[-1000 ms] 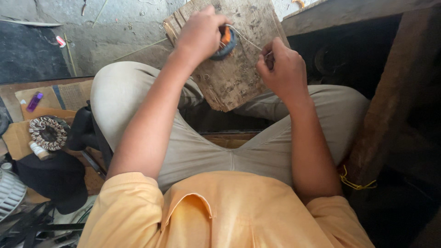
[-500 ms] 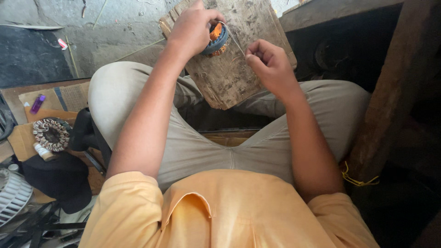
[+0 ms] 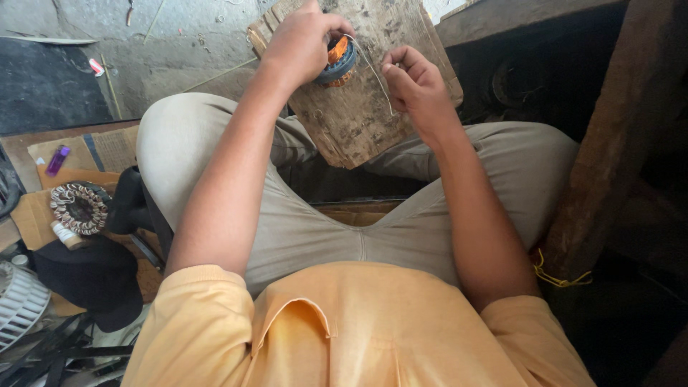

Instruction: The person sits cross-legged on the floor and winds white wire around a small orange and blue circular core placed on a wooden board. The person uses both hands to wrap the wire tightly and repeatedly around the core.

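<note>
— So, what are your hands doing?

— My left hand is clenched around a small round motor winding, orange and dark, held over a worn wooden board resting on my lap.

— And the right?

— My right hand pinches a thin wire, I think, that arcs up to the winding. Another wound coil lies on cardboard to my left.

Flat brown cardboard packaging with a dark stripe lies at left.
</note>
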